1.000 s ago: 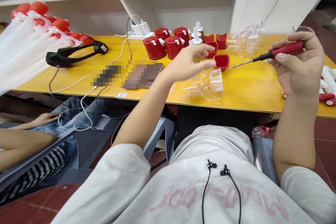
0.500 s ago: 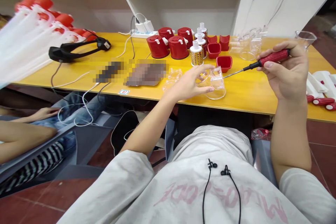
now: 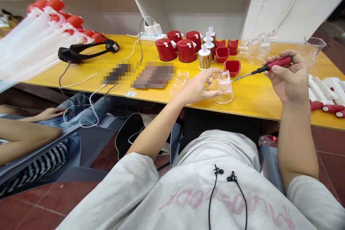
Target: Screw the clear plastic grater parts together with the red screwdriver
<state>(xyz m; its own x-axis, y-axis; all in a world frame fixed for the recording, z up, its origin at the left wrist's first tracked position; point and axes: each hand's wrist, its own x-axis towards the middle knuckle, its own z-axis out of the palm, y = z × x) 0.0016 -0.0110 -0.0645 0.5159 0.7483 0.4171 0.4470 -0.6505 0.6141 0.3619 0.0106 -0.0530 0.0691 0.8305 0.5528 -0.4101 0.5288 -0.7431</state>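
My left hand (image 3: 202, 87) is closed around a clear plastic part (image 3: 225, 85) with a round rim, low over the yellow table. In my right hand (image 3: 289, 77) is a screwdriver (image 3: 277, 63) with a red and black handle, gripped by the fingers and thumb. Its metal shaft points left, and the tip meets the right side of the clear part; whether it sits in a screw is too small to tell. Just beyond the left hand stand a red square cup (image 3: 232, 68) and a grater drum (image 3: 204, 58) with a white top.
Several red round housings (image 3: 187, 51) stand behind. Clear plastic parts (image 3: 256, 48) are at the back right, white and red handles (image 3: 332, 93) at the right edge. A black headset (image 3: 88, 49) and a white plastic bag (image 3: 24, 46) lie left. A person's arm (image 3: 29, 129) is at far left.
The view has shifted slightly, so the table things appear a little further right and lower. My right hand and screwdriver have come slightly left; the tip stays at the clear part.
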